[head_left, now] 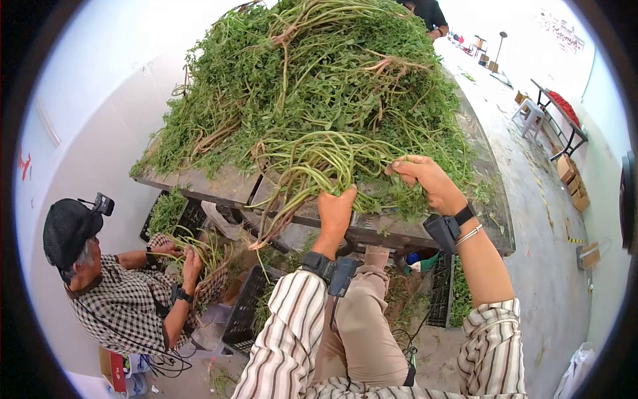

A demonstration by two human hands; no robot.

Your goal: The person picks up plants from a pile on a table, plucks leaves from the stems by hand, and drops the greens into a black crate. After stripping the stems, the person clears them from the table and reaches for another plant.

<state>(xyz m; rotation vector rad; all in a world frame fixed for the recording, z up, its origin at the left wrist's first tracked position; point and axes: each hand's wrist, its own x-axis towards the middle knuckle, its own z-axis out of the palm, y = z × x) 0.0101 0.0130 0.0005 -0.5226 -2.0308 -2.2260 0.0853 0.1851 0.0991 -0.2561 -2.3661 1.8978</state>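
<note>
My left hand [335,211] is wrapped round a bundle of long green plant stems [312,163] at the front edge of the table. Pale, brownish root ends hang from the bundle on its left side, past the table edge. To the right, my right hand [428,179] is closed in a pinch, with a thin stem at its fingertips beside the bundle. Behind both hands rises a large heap of leafy green plants [319,86], with some pinkish roots showing. The heap covers most of the dark table [206,187].
A seated person [126,286] at the lower left handles similar stems. Black crates [242,312] stand below the table, one at the right [440,292] holding greens. Another person [432,16] is behind the heap. A stool [530,116] and cardboard boxes [573,179] stand far right.
</note>
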